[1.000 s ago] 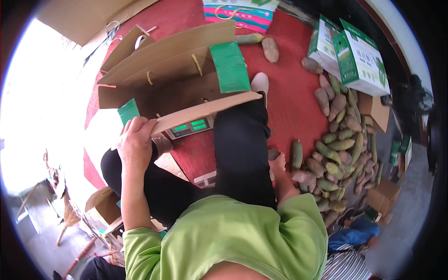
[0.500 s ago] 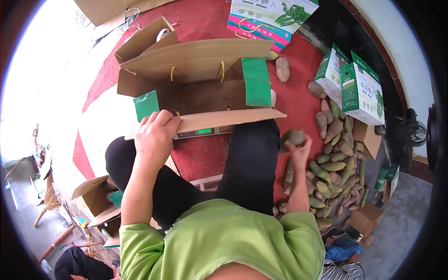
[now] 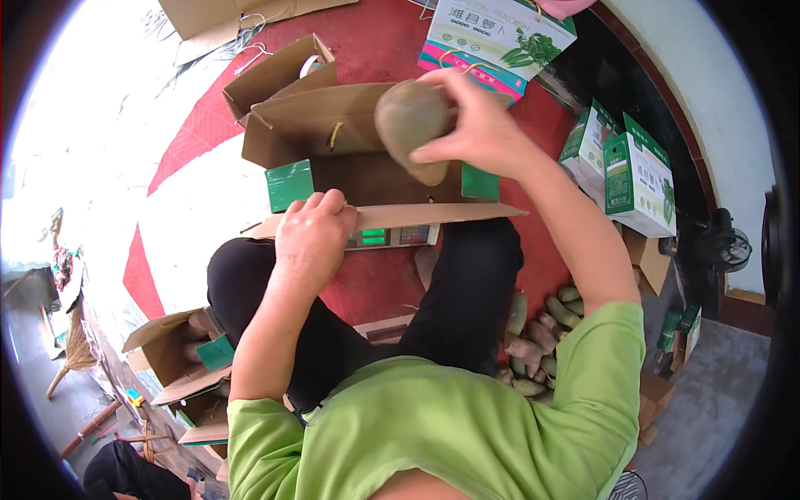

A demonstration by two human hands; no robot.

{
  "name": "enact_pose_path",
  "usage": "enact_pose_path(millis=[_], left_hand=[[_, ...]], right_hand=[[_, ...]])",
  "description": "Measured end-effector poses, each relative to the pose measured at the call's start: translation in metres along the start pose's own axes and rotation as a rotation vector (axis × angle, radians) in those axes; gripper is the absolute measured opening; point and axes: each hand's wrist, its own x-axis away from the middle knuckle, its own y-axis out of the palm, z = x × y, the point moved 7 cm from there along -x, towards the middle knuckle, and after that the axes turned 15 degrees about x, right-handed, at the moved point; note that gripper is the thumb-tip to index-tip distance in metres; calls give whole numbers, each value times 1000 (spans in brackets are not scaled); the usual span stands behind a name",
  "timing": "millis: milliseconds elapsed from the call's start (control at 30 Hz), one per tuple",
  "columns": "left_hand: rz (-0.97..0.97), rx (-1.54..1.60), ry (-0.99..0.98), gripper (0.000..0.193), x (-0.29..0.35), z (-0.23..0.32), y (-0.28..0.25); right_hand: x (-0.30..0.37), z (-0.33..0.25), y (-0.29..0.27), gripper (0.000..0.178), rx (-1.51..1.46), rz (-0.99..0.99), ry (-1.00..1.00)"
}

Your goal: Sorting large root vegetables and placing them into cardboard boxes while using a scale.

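Observation:
An open cardboard box [image 3: 283,133] with green end flaps stands in front of me, on or just behind a scale [image 3: 421,235] with a lit green display. My left hand [image 3: 315,237] is closed over the edge of its near cardboard flap [image 3: 417,214]. Over the box opening, my right hand [image 3: 479,125] grips a thick greenish-brown radish [image 3: 410,117], blurred by motion. A paler, tapering end shows beneath it; whether that is a second radish I cannot tell. Little of the box's inside is visible behind them.
To my right lies a heap of radishes [image 3: 533,346], partly covered by my arm. Printed white-and-green cartons [image 3: 642,179] stand at the right, another carton [image 3: 500,37] at the back. A smaller box [image 3: 279,79] holds a tape roll. Filled boxes [image 3: 179,350] sit at left.
My right hand has come up from beside the heap to above the box, carrying the radish. The left hand stays on the flap; the view has shifted slightly.

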Motion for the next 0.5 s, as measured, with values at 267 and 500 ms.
enact_pose_path(millis=[267, 500], left_hand=[[26, 25, 49, 4, 0, 0, 2], [-83, 37, 19, 13, 3, 1, 7]], right_hand=[[-66, 49, 165, 88, 382, -487, 8], [-53, 63, 231, 81, 537, -772, 109]])
